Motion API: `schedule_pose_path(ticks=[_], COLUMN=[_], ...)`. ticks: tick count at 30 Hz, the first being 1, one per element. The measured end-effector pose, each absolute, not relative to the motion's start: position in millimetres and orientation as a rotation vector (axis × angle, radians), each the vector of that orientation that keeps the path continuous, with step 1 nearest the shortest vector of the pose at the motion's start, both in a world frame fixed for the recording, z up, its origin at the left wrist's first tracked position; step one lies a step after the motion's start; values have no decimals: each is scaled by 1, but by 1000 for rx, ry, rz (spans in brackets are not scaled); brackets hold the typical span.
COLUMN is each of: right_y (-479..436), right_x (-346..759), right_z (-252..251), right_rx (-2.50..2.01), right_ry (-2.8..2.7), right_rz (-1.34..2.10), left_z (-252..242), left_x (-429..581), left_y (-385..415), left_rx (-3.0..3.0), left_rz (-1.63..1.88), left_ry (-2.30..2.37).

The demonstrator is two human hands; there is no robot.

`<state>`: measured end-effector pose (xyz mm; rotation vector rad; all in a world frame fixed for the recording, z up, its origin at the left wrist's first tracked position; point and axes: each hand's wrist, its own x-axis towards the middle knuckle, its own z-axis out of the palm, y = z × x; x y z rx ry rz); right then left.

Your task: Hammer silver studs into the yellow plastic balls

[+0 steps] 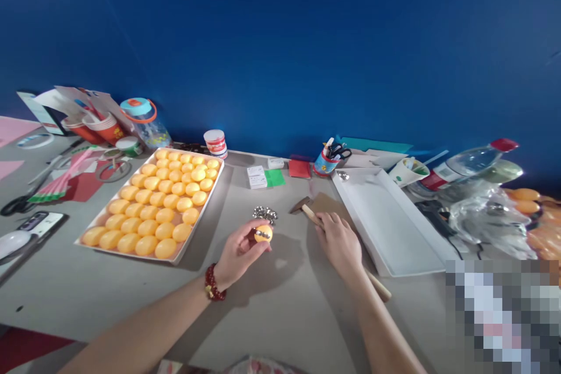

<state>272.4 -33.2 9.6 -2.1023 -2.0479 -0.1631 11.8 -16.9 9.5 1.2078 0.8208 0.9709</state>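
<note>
Between the thumb and fingers of my left hand [240,250] is an orange ball [263,229] with small silvery pieces on its near side. A pile of shiny metal pieces [265,214] lies on the table just beyond it. My right hand [340,242] is closed round the wooden handle of a hammer [312,214], whose dark head points left and away from me. The handle's far end shows below my right wrist. Under the hammer is a brown board [328,205]. Left of my hands, a shallow box [179,257] holds rows of orange balls.
A white tray [394,228] stands at the right, near a plastic bottle [464,166] and plastic bags. Small white boxes [256,177], a red-lidless tub [215,144] and a scissors cup [325,162] line the back. A phone [41,223] lies left.
</note>
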Motion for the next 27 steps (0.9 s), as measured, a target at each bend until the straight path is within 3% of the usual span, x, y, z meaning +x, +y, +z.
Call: schedule_pose_path(ticks=[6, 14, 27], right_y=[-32, -53, -57], right_x=[262, 235, 221], right_z=[15, 52, 51], right_rx=[-1939, -1509, -1528], right_ry=[-1948, -2021, -2123], right_rz=[-148, 325, 276], left_z=[7, 1, -5], left_x=[11, 16, 15], left_y=[-11, -4, -2], left_rx=[1189, 1079, 1067], left_rz=[980, 1058, 1037], left_ry=[865, 812, 776])
